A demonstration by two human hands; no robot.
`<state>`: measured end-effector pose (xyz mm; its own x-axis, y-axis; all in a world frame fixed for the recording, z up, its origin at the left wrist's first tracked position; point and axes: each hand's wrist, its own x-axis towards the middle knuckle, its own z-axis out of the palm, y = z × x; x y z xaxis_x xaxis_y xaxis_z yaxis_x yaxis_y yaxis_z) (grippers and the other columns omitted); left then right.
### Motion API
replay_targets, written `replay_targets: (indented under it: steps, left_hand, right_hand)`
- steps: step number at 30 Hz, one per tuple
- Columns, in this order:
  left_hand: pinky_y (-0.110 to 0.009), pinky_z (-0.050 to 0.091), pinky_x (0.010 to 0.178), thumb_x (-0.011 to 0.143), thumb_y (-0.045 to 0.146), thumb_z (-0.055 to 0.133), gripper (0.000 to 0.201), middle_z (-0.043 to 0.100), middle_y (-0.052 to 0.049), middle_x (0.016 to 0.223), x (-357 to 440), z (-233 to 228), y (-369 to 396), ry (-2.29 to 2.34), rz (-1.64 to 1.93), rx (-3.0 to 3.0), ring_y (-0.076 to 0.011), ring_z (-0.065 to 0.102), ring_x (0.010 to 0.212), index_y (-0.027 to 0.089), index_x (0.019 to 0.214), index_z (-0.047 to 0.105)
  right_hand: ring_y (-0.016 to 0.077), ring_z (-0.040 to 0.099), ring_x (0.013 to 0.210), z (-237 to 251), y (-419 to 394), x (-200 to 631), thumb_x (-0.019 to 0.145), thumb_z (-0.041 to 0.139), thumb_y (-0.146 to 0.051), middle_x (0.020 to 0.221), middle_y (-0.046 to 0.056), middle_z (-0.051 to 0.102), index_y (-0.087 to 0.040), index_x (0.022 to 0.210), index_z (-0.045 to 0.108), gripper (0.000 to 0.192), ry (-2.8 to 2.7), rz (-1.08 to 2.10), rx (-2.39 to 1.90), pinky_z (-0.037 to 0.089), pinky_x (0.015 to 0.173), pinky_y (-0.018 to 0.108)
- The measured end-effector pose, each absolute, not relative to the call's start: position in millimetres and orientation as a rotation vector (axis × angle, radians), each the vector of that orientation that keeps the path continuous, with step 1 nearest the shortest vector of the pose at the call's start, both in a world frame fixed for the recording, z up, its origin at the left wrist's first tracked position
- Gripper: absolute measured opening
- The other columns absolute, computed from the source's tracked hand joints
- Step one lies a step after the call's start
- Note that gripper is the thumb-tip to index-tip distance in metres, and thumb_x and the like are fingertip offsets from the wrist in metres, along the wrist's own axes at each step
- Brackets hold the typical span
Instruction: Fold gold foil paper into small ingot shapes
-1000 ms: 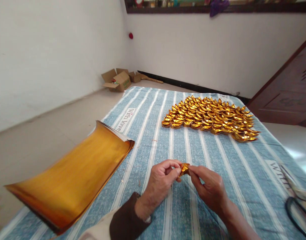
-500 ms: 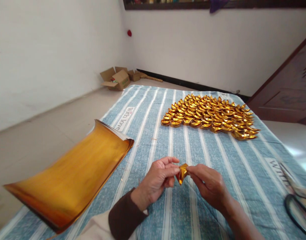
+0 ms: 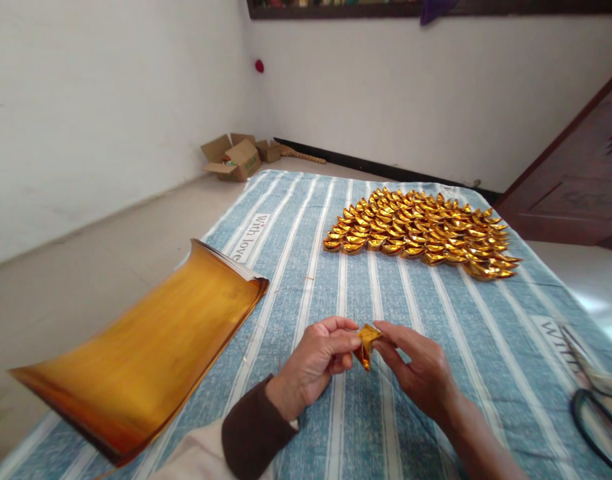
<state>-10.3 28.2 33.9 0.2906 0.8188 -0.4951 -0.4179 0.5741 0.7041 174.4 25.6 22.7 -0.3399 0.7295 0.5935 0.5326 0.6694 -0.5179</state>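
Between my hands, above the striped cloth, is a small folded gold foil paper ingot (image 3: 368,341) with pointed corners. My left hand (image 3: 320,357) pinches its left side between thumb and fingers. At its right side, my right hand (image 3: 420,363) grips the foil with thumb and fingertips. Farther back on the table lies a dense cluster of finished-looking gold foil ingots (image 3: 416,230) in overlapping rows. To the left of my hands rests a stack of gold foil paper sheets (image 3: 146,340), its corners curling up.
Black-handled scissors (image 3: 593,407) lie at the right edge of the table. A blue and white striped tablecloth (image 3: 286,267) covers the table. Beyond it, an open cardboard box (image 3: 233,160) stands on the floor by the wall. A dark red wooden door (image 3: 576,180) is at the right.
The foil piece has turned slightly in my fingers, and its top looks more spread. My right fingers have shifted over its upper right edge. The left hand holds nearly the same place.
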Motion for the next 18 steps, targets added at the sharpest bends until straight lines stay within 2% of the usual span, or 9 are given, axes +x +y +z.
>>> replay_targets:
  steps: [3,7,13,18]
  left_hand:
    - [-0.013,0.031,0.040,0.064,0.017,0.077,0.029,0.065,0.000,0.065,-7,35,27,1.029,0.967,0.506,-0.0021,0.046,0.041,0.013,0.087,0.060]
    - [-0.014,0.029,0.041,0.065,0.014,0.073,0.027,0.068,-0.002,0.068,-2,39,25,1.132,1.089,0.599,-0.0030,0.048,0.043,0.012,0.089,0.062]
    - [-0.015,0.028,0.042,0.065,0.015,0.073,0.029,0.070,-0.004,0.070,3,40,23,1.183,1.128,0.644,-0.0047,0.050,0.044,0.012,0.091,0.063]
    - [-0.015,0.031,0.044,0.064,0.016,0.075,0.028,0.072,-0.007,0.075,1,38,23,1.154,1.076,0.582,-0.0062,0.055,0.048,0.011,0.090,0.065]
  right_hand:
    - [0.0118,0.063,0.063,21,22,169,0.091,0.056,-0.021,0.074,0.001,0.068,-0.016,0.110,0.059,0.020,-1.926,0.209,-1.023,0.049,0.064,0.023]
    - [0.0111,0.057,0.053,17,14,156,0.091,0.055,-0.024,0.064,-0.002,0.064,-0.018,0.097,0.062,0.011,-1.985,0.214,-1.032,0.044,0.055,0.023]
    - [0.0093,0.058,0.052,12,9,140,0.092,0.050,-0.023,0.064,-0.002,0.065,-0.018,0.087,0.064,0.016,-1.850,0.467,-1.178,0.043,0.053,0.020]
    - [0.0074,0.049,0.043,12,10,139,0.090,0.051,-0.026,0.054,-0.005,0.056,-0.018,0.077,0.065,0.021,-1.758,0.617,-1.268,0.036,0.043,0.018]
